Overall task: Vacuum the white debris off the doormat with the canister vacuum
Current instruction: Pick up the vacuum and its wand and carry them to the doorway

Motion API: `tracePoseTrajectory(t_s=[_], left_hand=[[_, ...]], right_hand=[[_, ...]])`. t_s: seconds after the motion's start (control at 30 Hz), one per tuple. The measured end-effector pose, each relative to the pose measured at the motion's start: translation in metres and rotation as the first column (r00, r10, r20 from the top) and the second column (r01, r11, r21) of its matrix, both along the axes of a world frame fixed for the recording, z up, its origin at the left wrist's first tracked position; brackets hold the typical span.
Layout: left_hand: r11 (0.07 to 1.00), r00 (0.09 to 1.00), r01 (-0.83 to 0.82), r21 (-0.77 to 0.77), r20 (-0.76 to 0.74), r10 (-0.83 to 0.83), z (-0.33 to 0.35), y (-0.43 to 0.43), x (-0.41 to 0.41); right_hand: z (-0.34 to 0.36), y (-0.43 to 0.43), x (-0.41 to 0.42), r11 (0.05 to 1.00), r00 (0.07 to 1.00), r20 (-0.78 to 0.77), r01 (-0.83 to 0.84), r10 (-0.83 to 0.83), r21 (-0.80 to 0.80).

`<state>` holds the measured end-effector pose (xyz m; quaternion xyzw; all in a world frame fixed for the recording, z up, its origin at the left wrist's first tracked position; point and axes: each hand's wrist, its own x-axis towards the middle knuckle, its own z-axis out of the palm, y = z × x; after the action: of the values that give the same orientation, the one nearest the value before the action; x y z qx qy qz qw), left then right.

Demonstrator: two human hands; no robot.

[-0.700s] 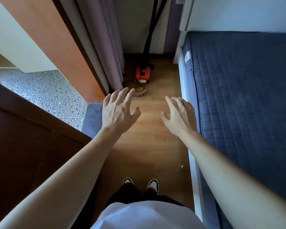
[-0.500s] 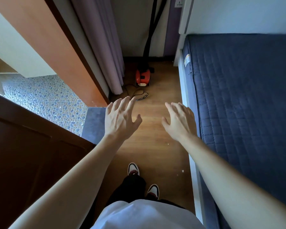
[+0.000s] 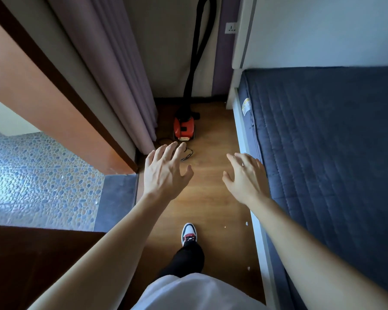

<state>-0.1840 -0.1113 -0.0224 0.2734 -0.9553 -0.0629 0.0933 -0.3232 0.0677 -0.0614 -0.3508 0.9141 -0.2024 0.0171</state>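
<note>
By the wall point(image 3: 166, 52), canister point(image 3: 183, 128), contents unseen

Top: white shirt point(image 3: 199, 291), loose hem. Legs: black trousers point(image 3: 186, 258), one leg visible. Footwear: one sneaker point(image 3: 188, 232), white toe cap, red and black panels, dark laces. Arms: bare from left hand point(image 3: 164, 173) and right hand point(image 3: 246, 177) to frame edge.

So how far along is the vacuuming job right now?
Done: nothing visible. In hand: nothing; left hand and right hand are open, reaching toward the red canister vacuum on the floor by the curtain. Left: take its hose, vacuum the grey doormat.
</note>
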Motion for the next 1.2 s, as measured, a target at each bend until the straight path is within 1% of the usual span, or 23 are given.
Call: tracePoseTrajectory(t_s=[0.1,0.2,0.27,0.4,0.67,0.77,0.93,1.0,1.1,1.2], left_hand=[[1.000,1.000,0.010,0.004,-0.018,-0.010,-0.001,-0.040,-0.045],[0.999,0.999,0.045,0.007,-0.012,-0.045,-0.004,-0.071,-0.088],[0.998,0.998,0.062,0.028,-0.007,-0.062,-0.006,-0.087,-0.115],[0.996,0.997,0.072,0.044,0.012,-0.073,-0.011,-0.104,-0.158],[0.996,0.997,0.069,0.062,0.020,-0.070,-0.021,-0.135,-0.257],[0.998,0.999,0.035,0.061,0.005,-0.036,-0.023,-0.143,-0.304],[0.997,0.997,-0.038,0.063,0.069,0.034,-0.020,-0.151,-0.393],[0.995,0.995,-0.071,0.072,0.072,0.066,-0.018,-0.154,-0.425],[0.989,0.990,-0.127,0.074,0.075,0.121,-0.015,-0.157,-0.459],[0.979,0.979,-0.189,0.080,0.089,0.182,-0.012,-0.165,-0.476]], right_hand=[[0.004,-0.035,-0.036,0.999,1.000,0.011,0.021,-0.022,0.044],[0.000,-0.066,-0.073,0.998,0.999,-0.035,0.041,-0.040,0.048],[-0.003,-0.082,-0.094,0.998,0.998,-0.031,0.055,-0.054,0.044],[-0.009,-0.098,-0.129,0.994,0.996,-0.022,0.086,-0.085,0.060],[-0.015,-0.124,-0.231,0.992,0.994,-0.069,0.089,-0.083,0.092],[-0.015,-0.136,-0.279,0.994,0.997,-0.044,0.071,-0.067,0.089],[-0.006,-0.147,-0.372,0.994,0.999,-0.030,0.017,-0.013,0.112],[-0.004,-0.151,-0.413,0.994,0.999,-0.044,-0.026,0.031,0.106],[-0.001,-0.161,-0.470,0.991,0.995,-0.063,-0.065,0.073,0.116],[0.002,-0.178,-0.504,0.993,0.992,-0.083,-0.094,0.100,0.065]])
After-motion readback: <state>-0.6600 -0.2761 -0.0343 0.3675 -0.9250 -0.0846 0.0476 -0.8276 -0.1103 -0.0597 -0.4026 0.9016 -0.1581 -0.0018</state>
